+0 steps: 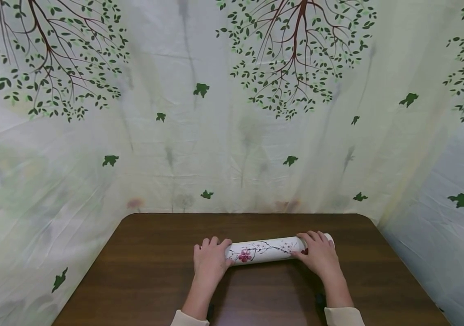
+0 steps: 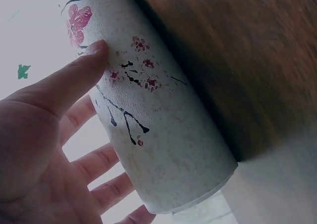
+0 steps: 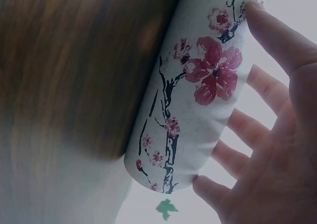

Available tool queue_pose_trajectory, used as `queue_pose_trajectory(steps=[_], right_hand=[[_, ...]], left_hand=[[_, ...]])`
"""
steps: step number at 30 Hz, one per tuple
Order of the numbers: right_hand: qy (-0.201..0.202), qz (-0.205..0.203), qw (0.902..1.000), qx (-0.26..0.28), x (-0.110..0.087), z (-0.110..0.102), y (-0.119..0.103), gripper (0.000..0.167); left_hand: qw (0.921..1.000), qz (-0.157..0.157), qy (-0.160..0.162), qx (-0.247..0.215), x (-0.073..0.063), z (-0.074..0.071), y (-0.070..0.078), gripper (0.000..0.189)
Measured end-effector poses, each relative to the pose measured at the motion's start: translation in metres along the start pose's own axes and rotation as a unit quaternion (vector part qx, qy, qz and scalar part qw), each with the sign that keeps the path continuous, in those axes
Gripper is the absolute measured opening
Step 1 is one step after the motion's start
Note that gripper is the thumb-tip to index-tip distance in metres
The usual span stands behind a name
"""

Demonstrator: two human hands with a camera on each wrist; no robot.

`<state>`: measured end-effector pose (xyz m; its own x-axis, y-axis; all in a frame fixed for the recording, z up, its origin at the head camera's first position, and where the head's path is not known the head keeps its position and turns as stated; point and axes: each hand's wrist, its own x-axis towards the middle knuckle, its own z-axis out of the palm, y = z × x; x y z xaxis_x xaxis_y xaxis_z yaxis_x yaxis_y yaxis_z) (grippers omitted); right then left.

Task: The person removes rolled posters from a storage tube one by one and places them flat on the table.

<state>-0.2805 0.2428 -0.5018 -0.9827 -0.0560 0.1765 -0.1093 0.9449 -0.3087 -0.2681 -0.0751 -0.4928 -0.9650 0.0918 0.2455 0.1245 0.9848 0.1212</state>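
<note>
A white roll of wallpaper (image 1: 265,250) printed with pink blossoms and dark branches lies crosswise over the brown table, its right end slightly farther back. My left hand (image 1: 210,261) grips it near the left end, thumb on the near side and fingers over the far side. Close to the right end, my right hand (image 1: 319,254) holds it the same way. In the left wrist view the thumb presses by small blossoms on the paper (image 2: 163,120), and the layered end edge shows. The right wrist view has a large pink flower on the roll (image 3: 215,73) beside the thumb.
The brown wooden table (image 1: 150,253) has rounded far corners. Behind it and along both sides hangs a pale cloth backdrop (image 1: 224,149) printed with trees and green leaves. Cream sleeves (image 1: 344,316) cover the forearms at the near edge.
</note>
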Motion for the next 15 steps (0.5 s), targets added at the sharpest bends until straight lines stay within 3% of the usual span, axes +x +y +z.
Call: queue_pose_trajectory(steps=[15], right_hand=[[0.003, -0.037, 0.9993, 0.006, 0.006, 0.006, -0.021, 0.066]], left_hand=[[0.9999, 0.004, -0.006, -0.008, -0.001, 0.002, 0.005, 0.051]])
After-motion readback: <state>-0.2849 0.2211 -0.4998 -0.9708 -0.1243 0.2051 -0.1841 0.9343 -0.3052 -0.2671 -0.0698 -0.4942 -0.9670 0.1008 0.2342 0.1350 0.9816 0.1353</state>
